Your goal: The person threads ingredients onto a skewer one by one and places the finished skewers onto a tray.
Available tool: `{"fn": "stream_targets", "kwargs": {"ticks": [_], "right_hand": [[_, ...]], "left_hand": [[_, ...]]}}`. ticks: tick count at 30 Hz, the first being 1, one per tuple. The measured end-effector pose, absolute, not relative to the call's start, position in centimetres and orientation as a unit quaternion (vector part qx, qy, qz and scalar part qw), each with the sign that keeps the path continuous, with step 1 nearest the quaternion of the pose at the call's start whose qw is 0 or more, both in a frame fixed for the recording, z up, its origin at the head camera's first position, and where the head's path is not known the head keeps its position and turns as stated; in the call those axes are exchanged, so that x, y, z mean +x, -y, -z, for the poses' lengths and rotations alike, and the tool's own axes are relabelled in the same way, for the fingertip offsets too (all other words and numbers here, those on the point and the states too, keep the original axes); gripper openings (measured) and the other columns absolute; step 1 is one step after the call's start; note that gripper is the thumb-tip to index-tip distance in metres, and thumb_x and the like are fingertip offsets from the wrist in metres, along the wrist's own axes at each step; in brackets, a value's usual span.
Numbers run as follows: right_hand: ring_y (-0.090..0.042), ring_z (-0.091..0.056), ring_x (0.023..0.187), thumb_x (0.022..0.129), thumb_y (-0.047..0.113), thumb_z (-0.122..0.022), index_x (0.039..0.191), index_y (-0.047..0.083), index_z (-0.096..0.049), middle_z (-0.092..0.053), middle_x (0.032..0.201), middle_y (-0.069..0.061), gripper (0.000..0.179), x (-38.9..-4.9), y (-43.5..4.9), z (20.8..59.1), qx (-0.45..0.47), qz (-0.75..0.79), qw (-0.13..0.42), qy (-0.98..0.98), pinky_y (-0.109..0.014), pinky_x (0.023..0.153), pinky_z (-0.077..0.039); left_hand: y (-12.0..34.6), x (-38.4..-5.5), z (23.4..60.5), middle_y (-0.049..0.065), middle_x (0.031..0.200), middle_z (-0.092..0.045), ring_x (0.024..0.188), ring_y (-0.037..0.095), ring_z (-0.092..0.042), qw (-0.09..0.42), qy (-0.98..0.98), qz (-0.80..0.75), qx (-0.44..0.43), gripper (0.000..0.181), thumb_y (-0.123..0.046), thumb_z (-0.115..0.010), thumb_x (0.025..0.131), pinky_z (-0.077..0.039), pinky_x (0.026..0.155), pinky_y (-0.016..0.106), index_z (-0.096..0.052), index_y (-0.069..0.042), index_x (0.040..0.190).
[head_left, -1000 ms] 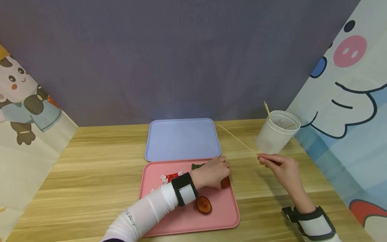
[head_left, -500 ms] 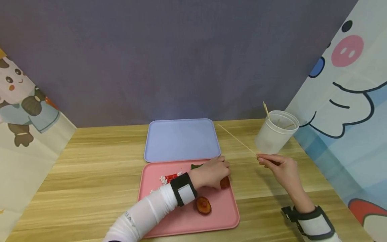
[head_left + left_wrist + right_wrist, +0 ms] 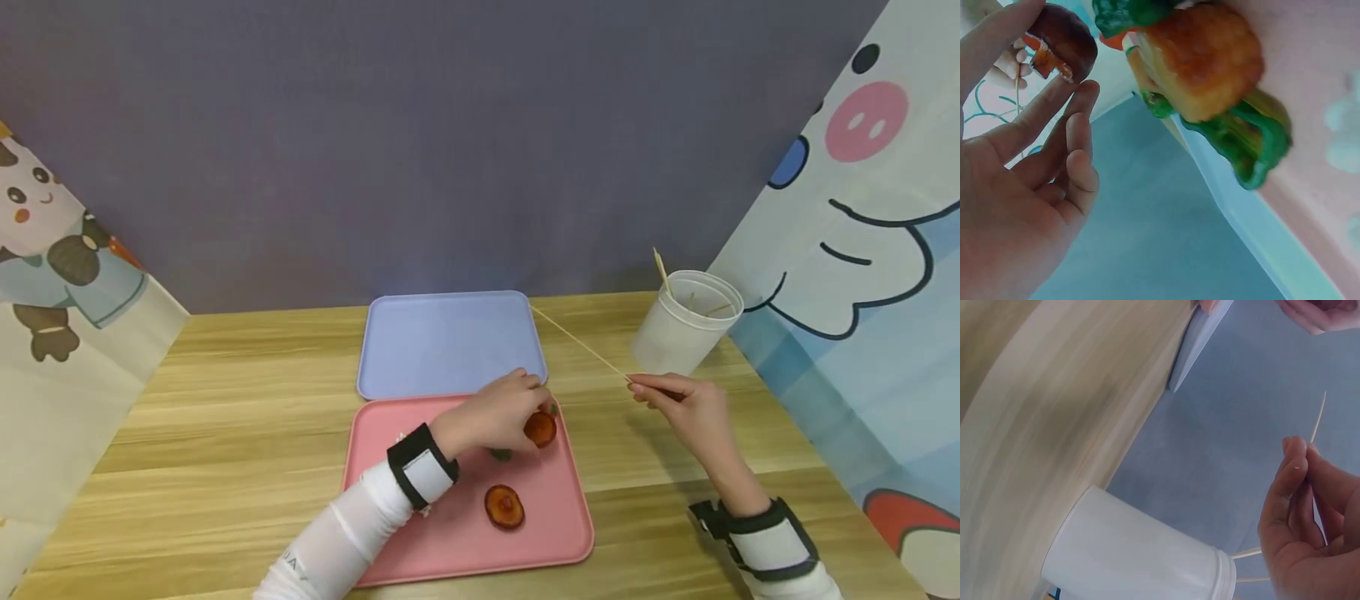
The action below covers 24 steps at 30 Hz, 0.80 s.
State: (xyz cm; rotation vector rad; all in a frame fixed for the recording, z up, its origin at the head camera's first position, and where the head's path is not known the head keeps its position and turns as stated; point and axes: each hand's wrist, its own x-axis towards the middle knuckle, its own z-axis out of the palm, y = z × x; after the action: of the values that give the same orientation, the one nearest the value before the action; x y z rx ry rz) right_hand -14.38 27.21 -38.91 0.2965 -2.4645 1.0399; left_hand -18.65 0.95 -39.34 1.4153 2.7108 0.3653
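Observation:
My left hand (image 3: 497, 414) is over the upper right of the pink tray (image 3: 543, 546), pinching a brown mushroom (image 3: 1071, 39) between thumb and fingers. In the left wrist view its dark cap and orange underside show. Another mushroom (image 3: 505, 507) lies on the tray nearer the front. Beside the left hand in that wrist view are a yellow-orange corn piece (image 3: 1213, 59) and a green pepper piece (image 3: 1260, 140). My right hand (image 3: 690, 412) pinches a thin wooden skewer (image 3: 573, 337) over the table, its far end pointing up and left, apart from the mushroom.
A blue tray (image 3: 450, 346) stands behind the pink one. To the right, behind my right hand, is a white bucket (image 3: 671, 337) with several skewers (image 3: 663, 271) in it. A grey panel (image 3: 450, 150) rises at the table's back edge, with printed cloths on both sides.
The left hand has lifted the mushroom from the tray's right side and shifted slightly left and up. The right hand, with the skewer, has moved a little left.

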Motion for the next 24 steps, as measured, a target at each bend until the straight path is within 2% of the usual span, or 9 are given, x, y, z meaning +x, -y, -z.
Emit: {"fn": "stream_targets", "kwargs": {"ticks": [4, 9, 13, 16, 24], "right_hand": [[0.006, -0.057, 0.060, 0.074, -0.004, -0.069, 0.088, -0.001, -0.074, -0.070, 0.071, -0.015, 0.014, -14.5, -26.5, 38.6, 0.125, -0.388, 0.224, 0.885, -0.011, 0.051, -0.045], [0.001, -0.059, 0.061, 0.076, 0.006, -0.071, 0.090, 0.005, -0.075, -0.071, 0.071, -0.008, 0.014, -15.5, -26.9, 40.0, 0.127, -0.392, 0.207, 0.887, -0.012, 0.052, -0.045], [-0.009, -0.062, 0.062, 0.079, 0.010, -0.069, 0.092, 0.007, -0.075, -0.070, 0.073, -0.006, 0.014, -15.6, -26.2, 39.8, 0.123, -0.397, 0.191, 0.889, -0.014, 0.053, -0.046], [-0.013, -0.063, 0.064, 0.079, 0.010, -0.069, 0.092, 0.006, -0.075, -0.071, 0.074, -0.006, 0.014, -15.7, -25.7, 39.6, 0.126, -0.400, 0.185, 0.889, -0.014, 0.053, -0.046], [-0.010, -0.063, 0.065, 0.079, 0.010, -0.069, 0.092, 0.008, -0.075, -0.071, 0.076, -0.006, 0.014, -15.9, -24.9, 39.3, 0.132, -0.405, 0.180, 0.887, -0.015, 0.052, -0.045]], "left_hand": [[-0.1, -18.6, 39.3, -0.002, 0.095, -0.058, 0.085, 0.012, -0.047, 0.044, -0.885, -0.156, 0.436, 0.050, -0.036, -0.078, 0.065, -0.045, 0.069, 0.024, -0.061, -0.013, 0.107], [1.2, -18.8, 39.1, -0.004, 0.088, -0.059, 0.075, 0.009, -0.051, 0.065, -0.880, -0.230, 0.410, 0.046, -0.028, -0.079, 0.068, -0.045, 0.062, 0.021, -0.057, -0.012, 0.105], [2.5, -19.0, 38.8, -0.002, 0.088, -0.059, 0.074, 0.009, -0.053, 0.075, -0.876, -0.281, 0.385, 0.046, -0.024, -0.078, 0.069, -0.046, 0.060, 0.021, -0.053, -0.012, 0.106], [3.4, -19.2, 38.7, 0.000, 0.091, -0.060, 0.078, 0.010, -0.054, 0.066, -0.875, -0.303, 0.372, 0.048, -0.026, -0.078, 0.069, -0.048, 0.063, 0.022, -0.053, -0.011, 0.107], [5.7, -19.8, 38.9, -0.001, 0.098, -0.063, 0.085, 0.009, -0.056, 0.027, -0.879, -0.343, 0.330, 0.047, -0.028, -0.078, 0.070, -0.052, 0.066, 0.024, -0.056, -0.013, 0.109]]}}
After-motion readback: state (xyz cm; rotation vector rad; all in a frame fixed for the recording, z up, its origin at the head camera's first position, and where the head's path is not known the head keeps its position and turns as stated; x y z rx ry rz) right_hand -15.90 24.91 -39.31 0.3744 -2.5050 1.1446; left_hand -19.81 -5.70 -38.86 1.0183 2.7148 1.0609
